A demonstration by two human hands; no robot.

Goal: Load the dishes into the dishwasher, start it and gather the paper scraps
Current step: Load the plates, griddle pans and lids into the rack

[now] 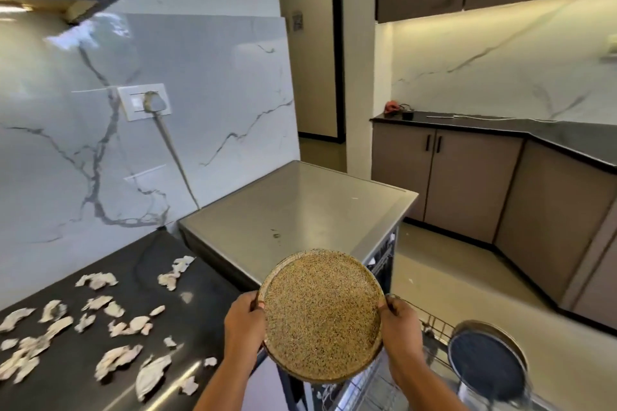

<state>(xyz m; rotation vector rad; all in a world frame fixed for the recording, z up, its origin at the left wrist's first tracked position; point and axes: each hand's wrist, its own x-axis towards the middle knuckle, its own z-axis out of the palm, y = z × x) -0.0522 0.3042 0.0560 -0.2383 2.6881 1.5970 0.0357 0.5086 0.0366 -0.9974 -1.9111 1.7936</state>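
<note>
I hold a round speckled tan plate [321, 315] in front of me with both hands. My left hand [241, 322] grips its left rim, and my right hand [399, 327] grips its right rim. The plate hangs above the pulled-out wire rack [430, 324] of the dishwasher [293, 207], whose steel top is bare. A dark blue plate [487, 364] stands tilted in the rack at the lower right. Several torn paper scraps [113, 310] lie scattered over the black counter [187, 297] on the left.
A marble wall with a socket and plugged cable [152, 103] stands behind the counter. Brown cabinets [467, 183] and a second black worktop [567, 137] line the right side, with small items at its far end. Pale floor lies between them and the dishwasher.
</note>
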